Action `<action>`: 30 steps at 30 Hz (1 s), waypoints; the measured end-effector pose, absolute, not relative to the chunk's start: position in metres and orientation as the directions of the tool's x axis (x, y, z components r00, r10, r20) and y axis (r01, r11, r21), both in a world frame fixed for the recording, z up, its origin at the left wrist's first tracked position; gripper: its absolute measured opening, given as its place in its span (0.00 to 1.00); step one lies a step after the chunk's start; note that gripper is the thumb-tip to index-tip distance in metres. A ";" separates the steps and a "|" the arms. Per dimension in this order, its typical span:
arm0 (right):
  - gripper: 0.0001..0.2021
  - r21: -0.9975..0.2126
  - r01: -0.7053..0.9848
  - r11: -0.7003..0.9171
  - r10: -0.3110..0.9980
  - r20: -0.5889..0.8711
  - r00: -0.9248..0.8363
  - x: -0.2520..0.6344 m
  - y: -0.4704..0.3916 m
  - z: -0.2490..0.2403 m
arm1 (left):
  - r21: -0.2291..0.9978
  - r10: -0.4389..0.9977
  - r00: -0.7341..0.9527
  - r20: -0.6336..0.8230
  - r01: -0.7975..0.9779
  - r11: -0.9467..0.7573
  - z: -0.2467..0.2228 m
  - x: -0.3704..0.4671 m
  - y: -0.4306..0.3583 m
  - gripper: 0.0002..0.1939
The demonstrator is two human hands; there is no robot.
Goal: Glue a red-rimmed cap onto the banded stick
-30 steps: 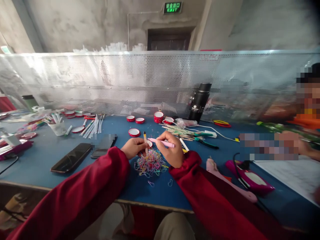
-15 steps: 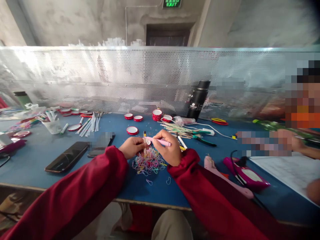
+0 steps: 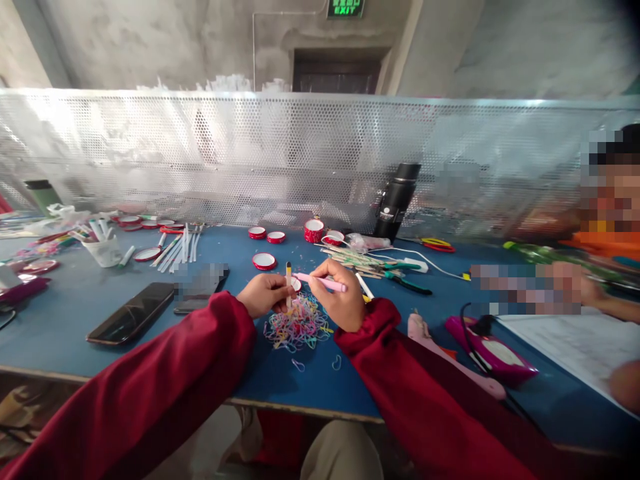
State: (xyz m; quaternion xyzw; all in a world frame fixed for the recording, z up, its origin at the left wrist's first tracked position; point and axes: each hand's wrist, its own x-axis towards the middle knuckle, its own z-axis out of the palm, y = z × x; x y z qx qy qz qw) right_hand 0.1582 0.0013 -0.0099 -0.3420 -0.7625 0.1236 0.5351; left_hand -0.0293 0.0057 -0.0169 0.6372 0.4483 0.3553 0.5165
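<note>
My left hand [image 3: 264, 295] pinches a narrow pale stick [image 3: 289, 277], held upright, with a dark and yellow top end. My right hand [image 3: 341, 297] is closed around a pink marker pen [image 3: 330, 285]. The pen's tip points left at the stick's upper part; whether they touch, I cannot tell. Beneath both hands lies a tangled heap of colourful small loops [image 3: 296, 328], like rubber bands. A round white-and-red lid [image 3: 296, 285] is partly hidden behind my fingers, and another red-rimmed lid [image 3: 264, 261] lies just beyond my left hand.
Two phones, one black [image 3: 133, 313], lie left. A cup of markers [image 3: 103, 252] stands behind them. Wooden sticks [image 3: 355, 260], pliers [image 3: 410, 281] and a black bottle [image 3: 399, 203] are at back right. A pink glue gun [image 3: 453, 360] and a co-worker's hand [image 3: 570, 283] are right.
The pink marker pen and my right hand have shifted slightly right. My left hand still holds the stick upright in nearly the same place.
</note>
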 end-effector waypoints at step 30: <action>0.05 -0.535 0.361 0.764 0.625 0.752 -0.208 0.158 0.004 -0.013 | 0.978 0.927 0.375 0.016 0.188 -0.093 -0.018 -0.030 0.006 0.15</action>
